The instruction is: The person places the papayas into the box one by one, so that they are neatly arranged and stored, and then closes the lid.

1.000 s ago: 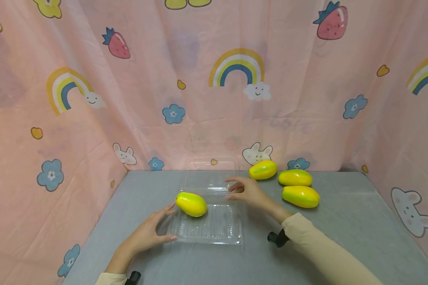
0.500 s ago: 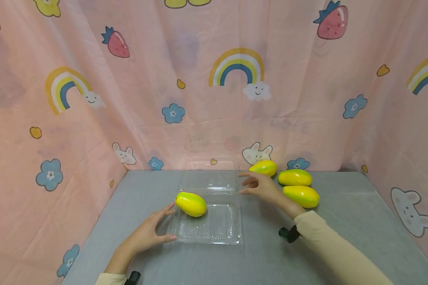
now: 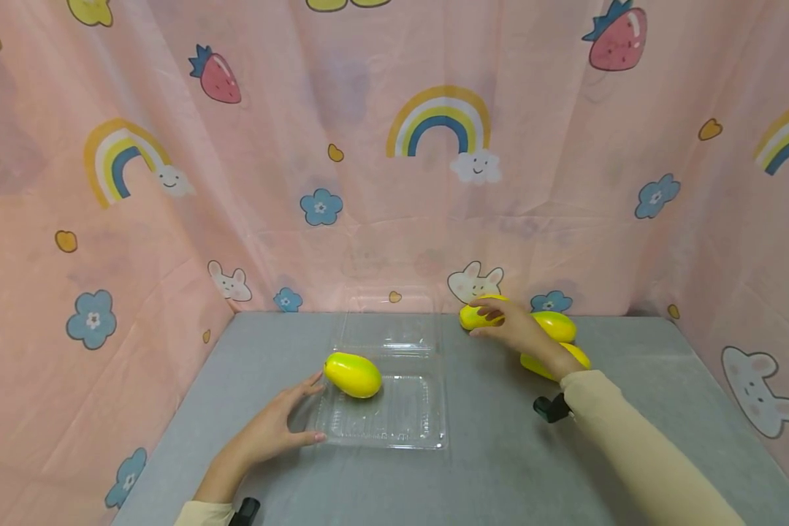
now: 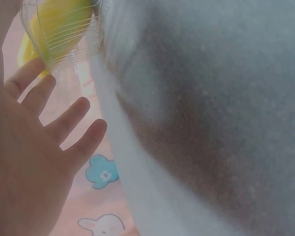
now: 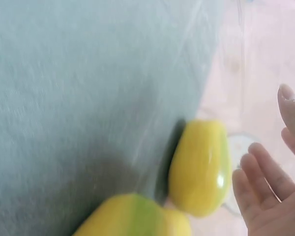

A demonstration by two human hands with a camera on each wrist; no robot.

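Note:
A clear plastic clamshell point(image 3: 401, 424) lies open in the middle of the grey table point(image 3: 486, 467), its lid point(image 3: 388, 329) folded back. One yellow-green fruit point(image 3: 351, 374) sits in the base's far left corner. My left hand point(image 3: 299, 416) lies flat by the base's left edge, fingers straight, touching it; the left wrist view shows the open palm point(image 4: 34, 157) beside the box corner point(image 4: 59, 29). My right hand point(image 3: 493, 323) reaches over a second fruit point(image 3: 471, 317) at the back. In the right wrist view its fingers point(image 5: 263, 189) are spread next to that fruit point(image 5: 201, 167).
Two more yellow-green fruits point(image 3: 559, 325) point(image 3: 575, 354) lie behind my right wrist, partly hidden; one shows in the right wrist view point(image 5: 132, 221). A pink patterned curtain point(image 3: 394, 161) walls the table on three sides. Black wrist mounts point(image 3: 549, 408) sit on both forearms.
My right hand has moved from the clamshell's lid rightwards and back to the nearest loose fruit. The left hand and the fruit in the box have stayed put.

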